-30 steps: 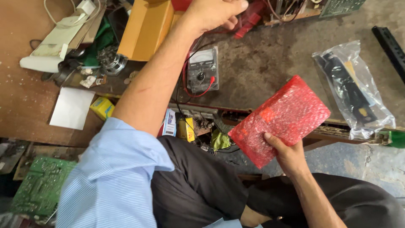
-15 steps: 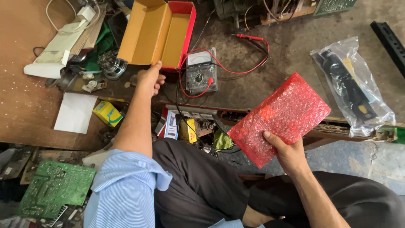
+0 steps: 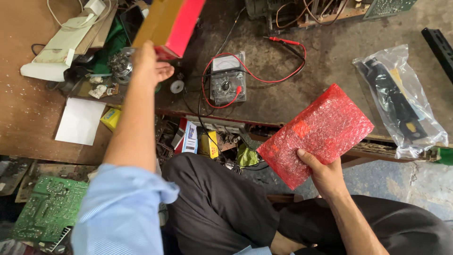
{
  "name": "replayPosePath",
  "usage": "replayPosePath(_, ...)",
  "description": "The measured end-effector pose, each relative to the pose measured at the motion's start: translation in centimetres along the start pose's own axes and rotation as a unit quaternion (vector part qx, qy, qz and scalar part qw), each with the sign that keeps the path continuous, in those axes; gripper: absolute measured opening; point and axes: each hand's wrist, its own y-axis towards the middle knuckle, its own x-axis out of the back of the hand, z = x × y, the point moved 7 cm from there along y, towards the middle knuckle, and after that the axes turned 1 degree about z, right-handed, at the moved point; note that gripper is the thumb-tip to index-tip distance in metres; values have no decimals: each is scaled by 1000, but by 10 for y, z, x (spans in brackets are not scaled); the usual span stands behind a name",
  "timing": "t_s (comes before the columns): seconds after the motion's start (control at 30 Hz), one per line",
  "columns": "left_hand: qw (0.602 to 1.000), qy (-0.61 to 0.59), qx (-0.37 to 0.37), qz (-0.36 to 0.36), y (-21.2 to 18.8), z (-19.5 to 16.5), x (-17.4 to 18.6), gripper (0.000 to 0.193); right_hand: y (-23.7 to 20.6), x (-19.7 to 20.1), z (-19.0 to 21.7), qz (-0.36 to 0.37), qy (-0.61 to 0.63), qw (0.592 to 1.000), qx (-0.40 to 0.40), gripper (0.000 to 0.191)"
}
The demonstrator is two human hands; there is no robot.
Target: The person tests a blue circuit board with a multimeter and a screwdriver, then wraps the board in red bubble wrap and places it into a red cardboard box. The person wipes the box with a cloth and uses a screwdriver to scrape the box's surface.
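My right hand (image 3: 324, 175) grips a flat packet wrapped in red bubble wrap (image 3: 317, 132) by its lower edge, above my lap. My left hand (image 3: 148, 63) is stretched out over the workbench and holds an open cardboard box, red outside and brown inside (image 3: 172, 21), lifted off the bench and tilted on its side. A grey analogue multimeter (image 3: 227, 79) with red and black leads lies just right of that box.
A clear plastic bag with a black part (image 3: 398, 101) lies at the right of the worn bench (image 3: 302, 94). White paper (image 3: 80, 121), small boxes and wire clutter sit at the left. A green circuit board (image 3: 49, 208) lies on the floor.
My left hand took hold of the red box, which stood open on the bench, and has lifted and tilted it. The right hand with the bubble-wrap packet has stayed put.
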Motion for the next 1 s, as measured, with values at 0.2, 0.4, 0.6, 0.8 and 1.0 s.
replayPosePath(0.2,938,-252,-94,220,-67,1,43,29,-2,4,13,-6,-40,999,18,40)
replayPosePath(0.4,941,-238,-132,200,-171,84,85,37,-42,26,44,-50,-54,997,24,38)
replayPosePath(0.6,910,-230,-136,319,-261,158,35,28,-133,65,95,-186,-178,964,64,39)
replayPosePath(0.8,934,-111,-92,327,-323,216,-60,26,-186,67,137,-276,-88,944,156,42)
replayPosePath(1.0,912,-185,-78,359,-335,238,-120,24,-146,47,120,-237,-150,958,52,46)
